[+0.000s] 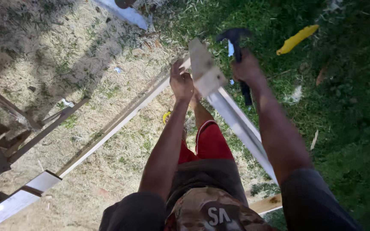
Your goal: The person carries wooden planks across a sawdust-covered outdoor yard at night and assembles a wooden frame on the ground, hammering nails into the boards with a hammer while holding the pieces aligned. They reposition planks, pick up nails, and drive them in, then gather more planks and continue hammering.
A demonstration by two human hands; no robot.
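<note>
My right hand (pixel 246 68) grips the handle of a black claw hammer (pixel 235 39), its head raised above a short wooden block (pixel 204 68). That block sits across the top end of a white metal rail (pixel 240 128) that slants down to the lower right. My left hand (pixel 180 81) holds the joint where the block meets a long wooden slat (pixel 112 128) running down to the left. Below my arms I see red shorts (pixel 210 143) and a dark shirt.
Dry straw-coloured ground lies on the left, green grass on the right. A yellow curved object (pixel 297 39) lies in the grass at upper right. Dark wooden frame pieces (pixel 5 128) stand at the left edge. A pale board (pixel 125 13) lies at the top.
</note>
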